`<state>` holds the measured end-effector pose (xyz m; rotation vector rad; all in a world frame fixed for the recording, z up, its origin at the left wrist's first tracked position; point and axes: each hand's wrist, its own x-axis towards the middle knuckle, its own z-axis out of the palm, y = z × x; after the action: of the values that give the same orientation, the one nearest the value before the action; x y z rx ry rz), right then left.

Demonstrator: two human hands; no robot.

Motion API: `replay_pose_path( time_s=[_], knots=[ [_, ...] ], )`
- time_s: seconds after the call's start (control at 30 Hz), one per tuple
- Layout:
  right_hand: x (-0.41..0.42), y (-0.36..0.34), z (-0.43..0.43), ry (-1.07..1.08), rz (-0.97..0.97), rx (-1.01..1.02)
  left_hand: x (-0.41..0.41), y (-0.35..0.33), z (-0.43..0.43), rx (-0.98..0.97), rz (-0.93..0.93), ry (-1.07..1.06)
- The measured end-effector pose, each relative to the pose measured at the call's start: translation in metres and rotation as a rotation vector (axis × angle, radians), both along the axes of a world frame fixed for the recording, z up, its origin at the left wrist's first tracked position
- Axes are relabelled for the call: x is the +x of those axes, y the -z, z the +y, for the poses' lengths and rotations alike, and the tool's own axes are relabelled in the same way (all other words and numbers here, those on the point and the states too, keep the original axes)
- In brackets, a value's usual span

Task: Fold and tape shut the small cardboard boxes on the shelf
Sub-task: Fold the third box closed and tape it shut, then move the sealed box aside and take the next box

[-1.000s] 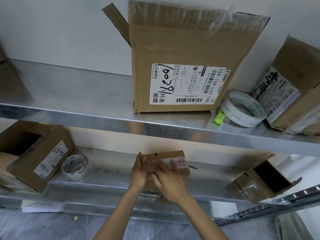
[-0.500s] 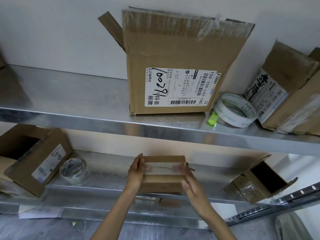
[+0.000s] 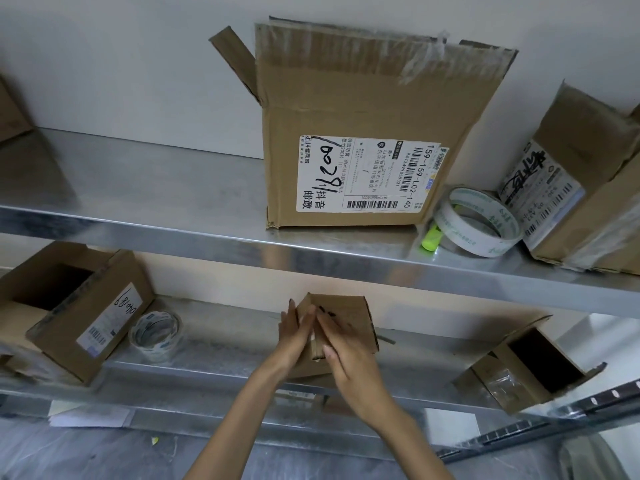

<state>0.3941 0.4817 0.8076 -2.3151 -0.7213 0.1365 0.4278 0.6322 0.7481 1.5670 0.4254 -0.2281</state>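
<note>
on the lower shelf, the small box has been turned since half a second ago and is now tipped on edge. left hand and right hand press one end with straight fingers. i judge they are smoothing the tape and the box is nearly sealed.

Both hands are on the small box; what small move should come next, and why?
Probably slide the right hand down over the pale strip, likely tape, to press it flat. The small box is tilted on the lower shelf, and the left hand steadies it with straight fingers beside that strip.
</note>
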Motion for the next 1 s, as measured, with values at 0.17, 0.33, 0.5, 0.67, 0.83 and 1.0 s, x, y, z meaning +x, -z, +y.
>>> replay_pose_path(
  time_s=[0.17,0.33,0.5,0.67,0.83,1.0],
  knots=[
    [0.013,0.025,-0.034,0.011,-0.235,-0.196,-0.013,-0.013,0.015,-0.019,-0.037,0.057],
    [-0.004,0.018,-0.028,0.204,0.163,0.219,-0.021,-0.035,-0.001,0.087,-0.069,-0.020],
    [0.009,0.013,-0.037,0.444,0.303,0.382,-0.022,-0.025,-0.007,0.482,-0.128,0.065],
    [-0.005,0.012,-0.063,0.445,0.504,0.584,-0.034,-0.049,-0.018,0.603,-0.243,0.196],
    [-0.053,-0.001,-0.088,0.517,0.738,0.931,-0.070,-0.073,-0.038,0.618,-0.414,0.283],
    [-0.129,0.025,-0.128,0.660,0.969,1.097,-0.129,-0.068,-0.062,0.416,-0.433,0.377]
  ],
)
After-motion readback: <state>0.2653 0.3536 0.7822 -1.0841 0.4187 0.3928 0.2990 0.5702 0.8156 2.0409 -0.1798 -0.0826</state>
